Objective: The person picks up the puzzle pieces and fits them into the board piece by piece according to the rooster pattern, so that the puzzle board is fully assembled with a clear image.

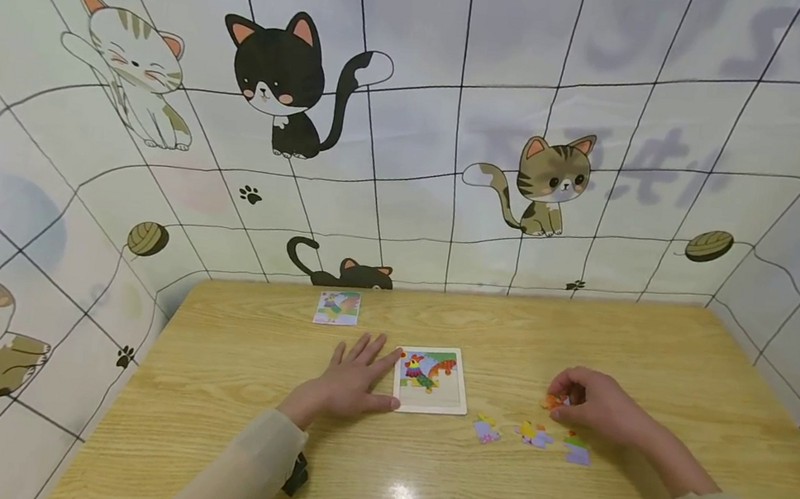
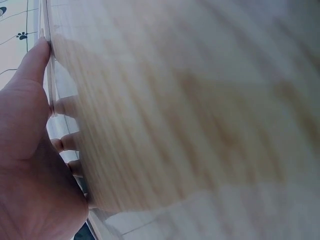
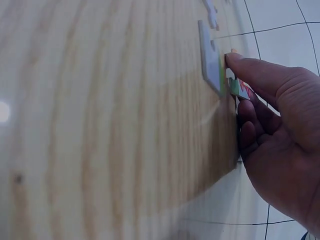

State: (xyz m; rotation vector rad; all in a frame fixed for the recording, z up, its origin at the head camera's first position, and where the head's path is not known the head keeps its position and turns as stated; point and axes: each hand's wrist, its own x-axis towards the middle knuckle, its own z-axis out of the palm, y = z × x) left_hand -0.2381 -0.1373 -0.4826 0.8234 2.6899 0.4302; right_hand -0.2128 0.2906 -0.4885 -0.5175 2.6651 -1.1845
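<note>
A white-bordered puzzle tray (image 1: 428, 410) lies on the table, its upper part filled with a colourful rooster picture (image 1: 422, 371) and its lower part bare. My left hand (image 1: 346, 383) rests on the table with fingers spread, forefinger and thumb tips at the tray's left border. To the right of the tray, my right hand (image 1: 594, 402) pinches a small orange puzzle piece (image 1: 552, 401) between thumb and fingers. In the right wrist view, the pinched piece (image 3: 242, 89) shows green and red parts, and a loose purple-green piece (image 3: 212, 60) lies close to the thumb.
Several loose pieces lie in a row right of the tray: a purple one (image 1: 486, 429), a yellow-purple one (image 1: 534, 434) and a green-purple one (image 1: 576, 448). A picture card (image 1: 337, 308) of the rooster lies behind my left hand. A cat-print backdrop (image 1: 413, 143) borders the wooden table (image 1: 372, 479).
</note>
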